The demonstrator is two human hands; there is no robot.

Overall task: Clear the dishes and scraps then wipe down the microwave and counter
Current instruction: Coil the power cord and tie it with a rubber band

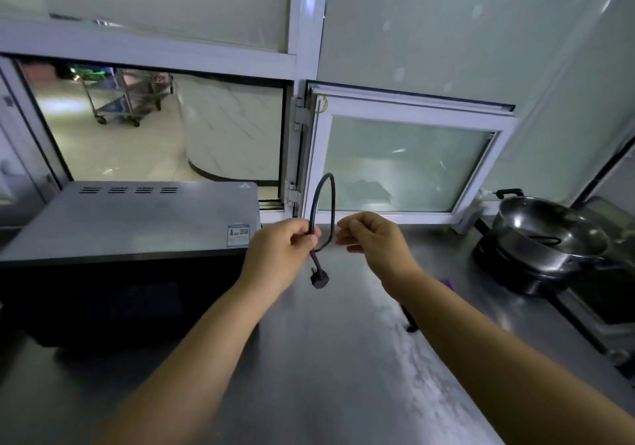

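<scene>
2 hands mid-counter [326, 376] | left hand [281, 250] fingers grip looped cord [331, 200] | right hand [372, 236] fingers curled, empty

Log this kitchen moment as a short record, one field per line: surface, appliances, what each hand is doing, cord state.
surface: steel counter
left of hands: microwave
right of hands: metal pot on a black burner
left hand: shut on black power cord, looped upward
plug: hangs free below the left hand, unplugged
right hand: at the cord, grip unclear
hatch: open
</scene>
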